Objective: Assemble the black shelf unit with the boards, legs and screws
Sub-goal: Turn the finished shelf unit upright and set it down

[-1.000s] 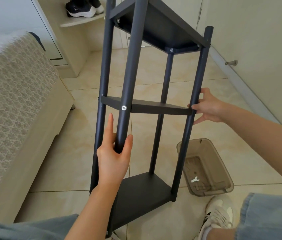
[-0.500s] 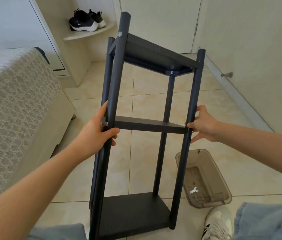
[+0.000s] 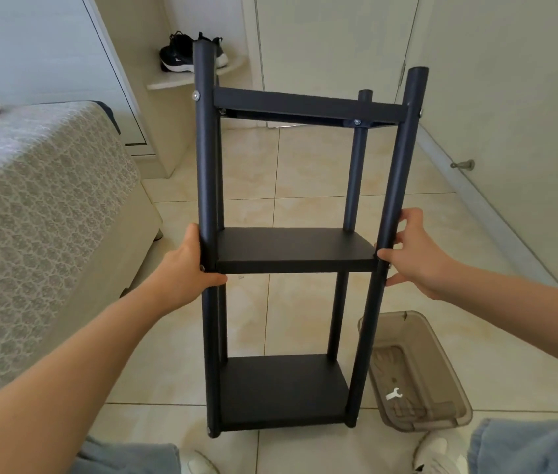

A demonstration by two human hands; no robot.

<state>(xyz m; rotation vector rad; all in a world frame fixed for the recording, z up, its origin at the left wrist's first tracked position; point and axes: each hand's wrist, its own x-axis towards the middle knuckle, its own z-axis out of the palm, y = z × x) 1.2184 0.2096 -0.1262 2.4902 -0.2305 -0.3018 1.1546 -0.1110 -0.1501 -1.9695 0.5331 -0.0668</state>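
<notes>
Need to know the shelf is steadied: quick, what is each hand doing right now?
Left hand: grips the front left leg at the middle board.
Right hand: grips the front right leg at the same height.

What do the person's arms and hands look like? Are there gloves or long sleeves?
No gloves. The left hand and right hand are bare, with no ring, watch or bracelet showing. The left forearm and right forearm are bare too, with no sleeve in view. Lower down are light blue denim trouser legs and white lace-up shoes.

Left hand [image 3: 185, 268], right hand [image 3: 414, 258] around shelf unit [image 3: 291, 248]
</notes>
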